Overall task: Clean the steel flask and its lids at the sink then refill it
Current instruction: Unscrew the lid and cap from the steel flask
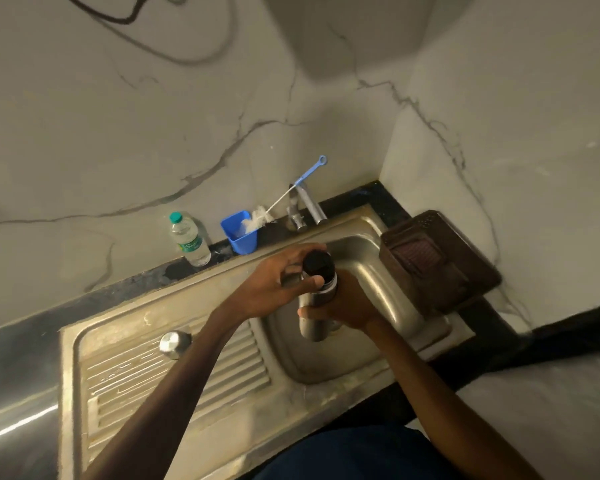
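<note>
The left hand (274, 284) was curled round the black lid (317, 263). The right hand (347, 303) was clamped on the flask (312, 327) body, above the sink (388, 299) basin. The steel was judged rigid and slippery when wet, so grip mid-body.

Upright steel flask (314, 328), black lid (317, 264) on, above sink (378, 271); cap (175, 344) on drainboard (136, 375).

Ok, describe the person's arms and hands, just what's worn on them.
Left hand and right hand are bare: no gloves, rings or watch visible. Both forearms are uncovered, no sleeves in view. Dark blue clothing shows at the bottom edge.
</note>
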The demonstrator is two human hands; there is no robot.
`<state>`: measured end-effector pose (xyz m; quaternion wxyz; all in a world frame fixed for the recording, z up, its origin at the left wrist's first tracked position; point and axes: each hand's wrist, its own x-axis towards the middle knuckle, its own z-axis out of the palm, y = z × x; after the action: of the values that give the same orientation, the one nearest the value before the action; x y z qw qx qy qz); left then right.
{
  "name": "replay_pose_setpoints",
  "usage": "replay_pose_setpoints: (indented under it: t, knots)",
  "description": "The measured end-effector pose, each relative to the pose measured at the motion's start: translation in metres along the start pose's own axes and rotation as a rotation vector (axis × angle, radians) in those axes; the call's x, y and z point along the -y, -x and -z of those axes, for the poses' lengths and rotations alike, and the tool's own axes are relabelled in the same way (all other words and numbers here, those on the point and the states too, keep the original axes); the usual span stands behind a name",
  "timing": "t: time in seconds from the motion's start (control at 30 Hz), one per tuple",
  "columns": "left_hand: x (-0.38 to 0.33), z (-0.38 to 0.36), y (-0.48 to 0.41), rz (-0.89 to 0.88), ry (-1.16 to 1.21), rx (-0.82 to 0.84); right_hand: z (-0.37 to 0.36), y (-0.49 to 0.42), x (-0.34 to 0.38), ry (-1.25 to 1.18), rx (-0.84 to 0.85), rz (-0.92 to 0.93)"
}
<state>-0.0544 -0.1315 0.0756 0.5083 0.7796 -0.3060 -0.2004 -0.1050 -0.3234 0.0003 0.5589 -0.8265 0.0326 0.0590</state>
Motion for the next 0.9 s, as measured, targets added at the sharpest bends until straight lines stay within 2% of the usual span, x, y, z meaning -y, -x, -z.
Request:
replay_pose_setpoints:
  t: [0.1, 0.27, 0.43, 0.53, 0.6, 0.7, 0.83, 0.9]
  knots:
    - [-0.01, -0.002, -0.008, -0.026, 0.036, 0.079, 0.005, 0.004, 0.004, -0.005, 0.024, 0.024]
    - [-0.018, -0.01, -0.007, -0.041, -0.027, -0.053, 0.007, 0.006, 0.012, 0.002, -0.002, 0.057]
    - [-0.019, -0.032, -0.007, 0.085, -0.153, -0.331, -0.005, 0.005, 0.027, 0.165, -0.182, 0.09]
    - [-0.026, -0.058, -0.011, 0.177, -0.051, -0.64, -0.015, -0.001, 0.041, 0.328, -0.4, 0.037]
    - [-0.026, -0.064, -0.017, 0.197, -0.035, -0.76, -0.022, -0.002, 0.04, 0.404, -0.436, 0.049]
    - [-0.024, -0.055, -0.025, 0.197, -0.097, -0.651, -0.016, 0.002, 0.041, 0.308, -0.355, -0.038]
    - [-0.016, -0.018, -0.027, 0.054, -0.074, -0.21, -0.004, 0.003, 0.032, 0.195, -0.267, -0.071]
    - [-0.013, -0.003, -0.026, -0.007, -0.067, -0.071, -0.001, 0.001, 0.026, 0.171, -0.257, -0.061]
